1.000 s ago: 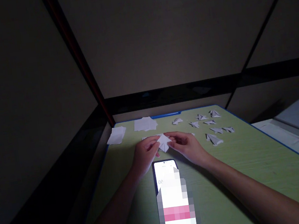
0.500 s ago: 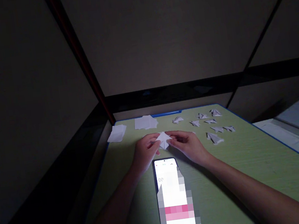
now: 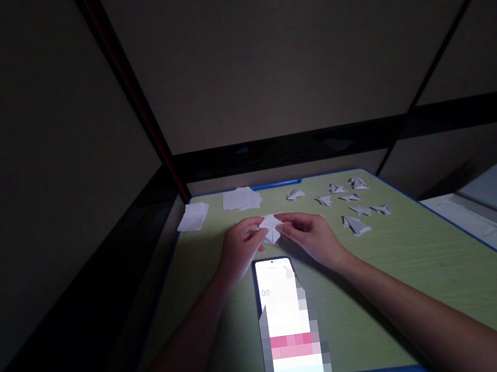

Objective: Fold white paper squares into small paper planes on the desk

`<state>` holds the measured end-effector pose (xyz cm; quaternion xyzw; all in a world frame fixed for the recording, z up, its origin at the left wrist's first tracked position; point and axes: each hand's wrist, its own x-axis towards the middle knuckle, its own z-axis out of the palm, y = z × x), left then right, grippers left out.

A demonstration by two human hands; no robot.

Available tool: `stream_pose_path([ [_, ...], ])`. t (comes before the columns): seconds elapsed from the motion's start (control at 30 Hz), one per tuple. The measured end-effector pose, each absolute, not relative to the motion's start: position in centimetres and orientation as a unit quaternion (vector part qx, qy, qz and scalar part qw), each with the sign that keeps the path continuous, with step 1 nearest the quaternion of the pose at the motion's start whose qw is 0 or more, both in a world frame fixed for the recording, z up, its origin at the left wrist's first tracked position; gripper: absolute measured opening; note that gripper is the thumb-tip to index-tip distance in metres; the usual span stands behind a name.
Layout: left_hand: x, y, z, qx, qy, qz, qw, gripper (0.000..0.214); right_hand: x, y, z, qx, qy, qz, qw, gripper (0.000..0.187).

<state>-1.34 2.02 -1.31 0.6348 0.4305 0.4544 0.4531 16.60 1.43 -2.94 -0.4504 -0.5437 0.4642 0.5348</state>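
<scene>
A small white folded paper (image 3: 271, 228) sits between my two hands over the middle of the green table (image 3: 423, 260). My left hand (image 3: 241, 249) pinches its left side with closed fingers. My right hand (image 3: 313, 237) pinches its right side the same way. The paper shows a pointed tip toward me. Just in front of my hands a lit phone (image 3: 285, 309) lies on the table.
Several finished folded paper planes (image 3: 357, 225) lie scattered at the back right of the table. A loose stack of white sheets (image 3: 241, 200) and another sheet (image 3: 193, 216) lie at the back left. A red post (image 3: 137, 109) rises at the back left corner.
Both hands stay on the folded paper and have squeezed it slightly narrower. The view has shifted a little, so everything sits higher in the frame.
</scene>
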Motion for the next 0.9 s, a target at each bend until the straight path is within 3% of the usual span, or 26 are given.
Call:
stream_pose_path([
  [0.33, -1.36, 1.9, -1.26, 0.638, 0.455, 0.452, 0.426, 0.03, 16.58, 1.34, -3.08, -0.448, -0.548, 0.463, 0.534, 0.045],
  [0.9, -1.07, 1.78, -1.25, 0.62, 0.438, 0.46, 0.46, 0.032, 16.44, 1.35, -3.25, -0.453, -0.545, 0.457, 0.538, 0.039],
])
